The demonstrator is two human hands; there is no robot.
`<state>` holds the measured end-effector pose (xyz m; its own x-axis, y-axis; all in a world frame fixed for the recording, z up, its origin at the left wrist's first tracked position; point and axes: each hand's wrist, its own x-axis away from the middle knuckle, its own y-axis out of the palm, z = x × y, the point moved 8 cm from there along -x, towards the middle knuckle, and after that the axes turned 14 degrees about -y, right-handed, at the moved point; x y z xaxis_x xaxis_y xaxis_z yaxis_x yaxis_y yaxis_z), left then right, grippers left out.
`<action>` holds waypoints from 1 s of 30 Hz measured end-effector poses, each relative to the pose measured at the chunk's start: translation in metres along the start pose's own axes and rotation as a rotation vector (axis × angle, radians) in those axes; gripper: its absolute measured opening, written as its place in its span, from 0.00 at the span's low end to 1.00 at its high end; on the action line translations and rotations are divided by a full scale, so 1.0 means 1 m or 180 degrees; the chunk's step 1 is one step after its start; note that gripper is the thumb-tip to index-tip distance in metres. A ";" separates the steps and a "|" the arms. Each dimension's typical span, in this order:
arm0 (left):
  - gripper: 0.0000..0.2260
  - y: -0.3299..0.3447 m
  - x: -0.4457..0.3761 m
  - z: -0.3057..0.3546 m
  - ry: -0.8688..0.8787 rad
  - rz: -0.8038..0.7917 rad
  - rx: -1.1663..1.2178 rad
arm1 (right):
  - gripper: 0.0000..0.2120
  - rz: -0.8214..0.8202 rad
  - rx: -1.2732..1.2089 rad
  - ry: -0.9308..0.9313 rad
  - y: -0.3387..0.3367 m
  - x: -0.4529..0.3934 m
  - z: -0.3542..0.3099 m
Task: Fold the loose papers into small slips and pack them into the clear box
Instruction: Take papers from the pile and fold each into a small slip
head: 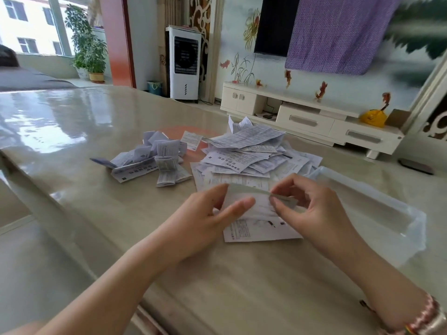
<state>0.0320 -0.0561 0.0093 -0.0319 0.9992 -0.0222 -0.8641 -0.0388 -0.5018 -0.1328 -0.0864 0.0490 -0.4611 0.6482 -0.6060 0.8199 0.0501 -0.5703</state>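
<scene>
Both forearms are stretched over the table (72,122), where a sheet (260,228) lying just before the pile (249,153) and beside the clear box (377,213) is pinched at its raised far edge by the left hand (205,213) and right hand (312,206).

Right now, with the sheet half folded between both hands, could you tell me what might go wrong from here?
1. The sheet is pinched by the left hand and right hand at its top edge only; the fold may come out crooked.
2. The loose pile lies close behind the hands, so a stray sheet could be dragged along.
3. The folded slips lie far left, the clear box right; reaching across may scatter papers.
</scene>
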 end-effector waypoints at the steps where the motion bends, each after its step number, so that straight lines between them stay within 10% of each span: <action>1: 0.23 0.001 -0.002 -0.003 -0.0057 0.0013 0.0026 | 0.08 0.0072 -0.0145 0.0034 -0.001 -0.001 0.001; 7: 0.25 0.003 -0.011 -0.018 -0.0353 0.0172 0.0314 | 0.15 0.0129 -0.0579 0.0625 0.005 0.001 0.028; 11: 0.08 0.002 -0.012 -0.023 -0.0493 0.0129 0.0621 | 0.18 0.0002 -0.0390 0.0736 0.012 0.003 0.038; 18: 0.34 0.002 0.006 0.000 0.0105 0.0872 -0.1209 | 0.26 -0.0592 0.0742 0.0362 0.028 0.004 0.029; 26: 0.14 0.003 0.011 -0.002 0.0529 0.0777 -0.2028 | 0.23 -0.1160 0.1478 -0.0284 0.027 0.010 0.009; 30: 0.29 0.007 0.011 -0.007 0.0451 0.0477 -0.2266 | 0.15 -0.1555 0.1126 -0.0538 0.037 0.014 0.002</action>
<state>0.0288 -0.0452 -0.0007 -0.0172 0.9749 -0.2219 -0.3192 -0.2157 -0.9228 -0.1099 -0.0773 0.0184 -0.8254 0.4834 -0.2917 0.3521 0.0370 -0.9352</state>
